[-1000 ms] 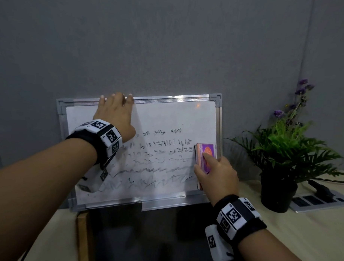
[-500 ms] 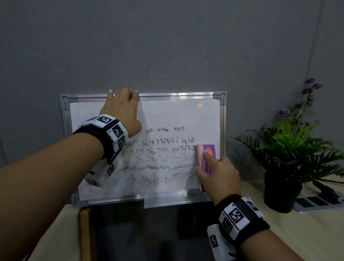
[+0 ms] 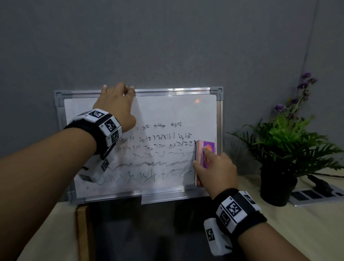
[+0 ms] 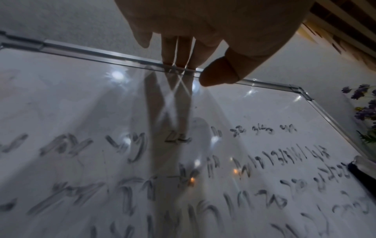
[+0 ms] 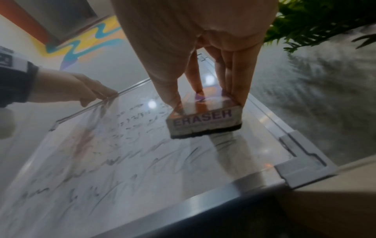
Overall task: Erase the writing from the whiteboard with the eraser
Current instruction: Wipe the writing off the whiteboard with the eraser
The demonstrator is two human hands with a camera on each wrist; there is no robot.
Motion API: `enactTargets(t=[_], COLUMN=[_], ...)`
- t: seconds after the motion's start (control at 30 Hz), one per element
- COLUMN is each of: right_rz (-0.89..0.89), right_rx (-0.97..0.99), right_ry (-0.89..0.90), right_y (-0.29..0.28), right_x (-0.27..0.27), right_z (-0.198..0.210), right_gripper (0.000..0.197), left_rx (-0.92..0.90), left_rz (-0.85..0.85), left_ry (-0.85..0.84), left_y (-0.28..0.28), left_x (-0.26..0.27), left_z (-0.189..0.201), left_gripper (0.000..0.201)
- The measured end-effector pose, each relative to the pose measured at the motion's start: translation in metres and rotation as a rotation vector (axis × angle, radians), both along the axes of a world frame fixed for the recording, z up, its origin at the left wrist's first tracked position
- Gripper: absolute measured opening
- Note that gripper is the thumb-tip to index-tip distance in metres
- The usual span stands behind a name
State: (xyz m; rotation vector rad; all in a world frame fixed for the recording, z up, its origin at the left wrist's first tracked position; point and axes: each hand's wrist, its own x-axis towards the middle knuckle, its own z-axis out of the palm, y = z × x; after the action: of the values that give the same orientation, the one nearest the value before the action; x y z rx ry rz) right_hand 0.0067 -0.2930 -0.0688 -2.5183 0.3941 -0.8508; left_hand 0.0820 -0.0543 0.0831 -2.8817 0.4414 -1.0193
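A metal-framed whiteboard (image 3: 168,110) leans on the grey wall, its lower half covered with smeared black writing (image 3: 162,145). My left hand (image 3: 117,95) rests on the board's top edge left of centre. In the left wrist view its fingers (image 4: 177,51) reach straight to the frame and the thumb (image 4: 219,74) hangs in front. My right hand (image 3: 205,159) grips the purple and orange eraser (image 3: 208,147) by its long sides and holds it upright against the board near the right frame. The right wrist view shows the eraser (image 5: 203,122) with its black felt on the surface.
A potted green plant with purple flowers (image 3: 279,153) stands right of the board on the pale wooden table (image 3: 300,232). Behind it lies a power strip (image 3: 319,194) with a plug. A dark inset panel (image 3: 144,236) sits in front of the board.
The eraser stays at the board's right side and the writing looks the same. My left hand has slid slightly to the right along the top edge.
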Motion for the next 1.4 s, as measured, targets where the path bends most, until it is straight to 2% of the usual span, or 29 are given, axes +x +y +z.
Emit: enactTargets(t=[0.27, 0.5, 0.63, 0.8, 1.07, 1.27, 1.33, 1.4], right_rz=[-0.070, 0.023, 0.016, -0.033, 0.038, 0.026, 0.038, 0.025], right_rx=[0.036, 0.056, 0.034, 0.131, 0.067, 0.130, 0.058, -0.097], right_ry=[-0.007, -0.003, 0.071, 0.026, 0.073, 0.026, 0.018, 0.040], right_y=[0.005, 0.008, 0.018, 0.003, 0.012, 0.002, 0.001, 0.003], right_x=[0.000, 0.000, 0.002, 0.003, 0.007, 0.008, 0.006, 0.004], right_z=[-0.001, 0.001, -0.008, -0.002, -0.010, -0.005, -0.001, 0.001], right_gripper=[0.046, 0.046, 0.044, 0.038, 0.033, 0.035, 0.037, 0.035], left_rx=[-0.010, 0.004, -0.002, 0.038, 0.041, 0.044, 0.043, 0.053], left_rz=[0.015, 0.026, 0.034, 0.024, 0.022, 0.018, 0.015, 0.012], left_ry=[0.006, 0.020, 0.037, 0.019, 0.011, 0.008, 0.012, 0.007], left_y=[-0.003, -0.003, -0.004, 0.000, 0.001, 0.002, 0.002, 0.002], left_x=[-0.006, -0.008, -0.011, -0.001, 0.002, 0.005, 0.005, 0.005], left_z=[-0.001, 0.000, 0.001, 0.001, 0.000, 0.000, 0.000, 0.000], left_gripper=[0.082, 0.083, 0.083, 0.085, 0.086, 0.087, 0.087, 0.088])
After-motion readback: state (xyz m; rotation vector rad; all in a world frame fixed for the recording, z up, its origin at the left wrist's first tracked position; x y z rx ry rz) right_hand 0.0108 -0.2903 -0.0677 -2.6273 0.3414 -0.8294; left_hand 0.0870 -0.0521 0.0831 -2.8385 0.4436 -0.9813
